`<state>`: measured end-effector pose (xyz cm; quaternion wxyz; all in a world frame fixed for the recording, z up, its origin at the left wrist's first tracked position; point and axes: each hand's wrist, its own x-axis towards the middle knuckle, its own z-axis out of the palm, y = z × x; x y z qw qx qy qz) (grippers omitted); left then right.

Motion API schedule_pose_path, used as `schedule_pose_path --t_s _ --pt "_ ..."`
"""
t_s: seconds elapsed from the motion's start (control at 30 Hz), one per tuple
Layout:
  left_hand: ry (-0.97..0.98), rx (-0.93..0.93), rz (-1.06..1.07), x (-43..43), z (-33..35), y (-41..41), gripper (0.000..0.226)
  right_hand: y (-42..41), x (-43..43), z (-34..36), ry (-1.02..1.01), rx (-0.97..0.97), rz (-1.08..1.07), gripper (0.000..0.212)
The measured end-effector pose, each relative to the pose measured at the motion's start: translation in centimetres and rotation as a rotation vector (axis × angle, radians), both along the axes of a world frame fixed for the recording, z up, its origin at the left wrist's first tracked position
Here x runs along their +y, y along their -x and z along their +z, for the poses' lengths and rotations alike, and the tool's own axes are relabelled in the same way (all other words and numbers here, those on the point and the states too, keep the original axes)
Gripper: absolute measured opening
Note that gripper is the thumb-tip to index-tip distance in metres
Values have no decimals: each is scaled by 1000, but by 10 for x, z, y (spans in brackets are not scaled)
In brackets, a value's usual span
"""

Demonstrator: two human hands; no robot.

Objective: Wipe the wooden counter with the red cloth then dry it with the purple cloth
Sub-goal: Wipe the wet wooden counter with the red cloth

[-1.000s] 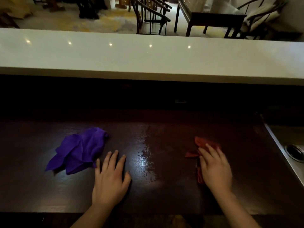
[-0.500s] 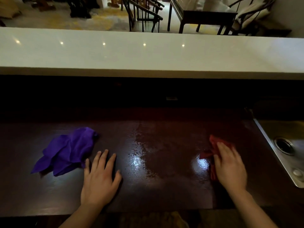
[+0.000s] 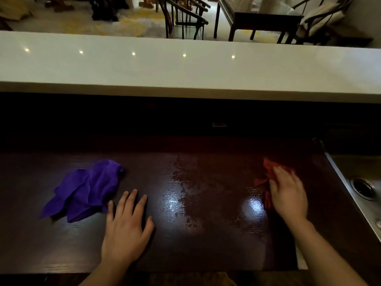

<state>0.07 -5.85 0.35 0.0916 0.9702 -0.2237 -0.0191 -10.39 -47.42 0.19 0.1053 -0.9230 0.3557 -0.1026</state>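
The dark wooden counter [image 3: 185, 250] fills the lower half of the frame, seen from the head camera. The right hand [image 3: 288, 195] is laid flat, palm down, on the red cloth [image 3: 268, 168] at right of centre; the fingers are extended and close together, and the cloth is pressed under them rather than gripped, with red edges showing past the fingertips at the top and along the hand's left side. The hand is slightly motion-blurred. A wet, glossy patch [image 3: 206, 193] is seen on the wood between the two hands, with two bright light reflections in it. The left hand [image 3: 125, 228] is placed flat on the counter at lower centre-left, fingers spread wide, nothing held. The purple cloth [image 3: 86, 188] lies crumpled at left of centre, just beside the left hand; its lower right corner is touched or nearly touched by the outermost finger, which of the two cannot be told. A steel sink [image 3: 350, 195] with a round drain is set into the counter at the right edge of the frame, near the red cloth but apart from it. A pale raised ledge [image 3: 185, 75] runs across the frame above the counter, and dark chairs [image 3: 185, 19] and a table [image 3: 266, 19] are seen beyond it at the top.
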Motion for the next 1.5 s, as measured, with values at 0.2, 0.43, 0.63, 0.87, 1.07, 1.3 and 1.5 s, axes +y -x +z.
schedule_pose_path --t_s 0.2,0.43,0.63,0.87,1.07,1.3,1.5 --pt "3 4 6 1 0 -1 64 -75 53 13 -50 39 106 50" --pt "14 19 14 2 0 -2 62 -10 167 -9 11 62 877 56" --pt "28 14 6 3 -5 -3 60 -123 123 0 -36 40 407 50" --pt "146 -2 42 5 -6 -3 65 -176 203 3 -52 59 656 49" --pt "225 5 87 9 -4 0 63 -62 231 -4 -10 46 1041 49" --pt "135 -14 108 5 -6 -2 49 -84 187 -3 18 -5 940 41" --pt "89 -27 118 4 -5 -3 46 -198 224 -1 -2 10 718 45"
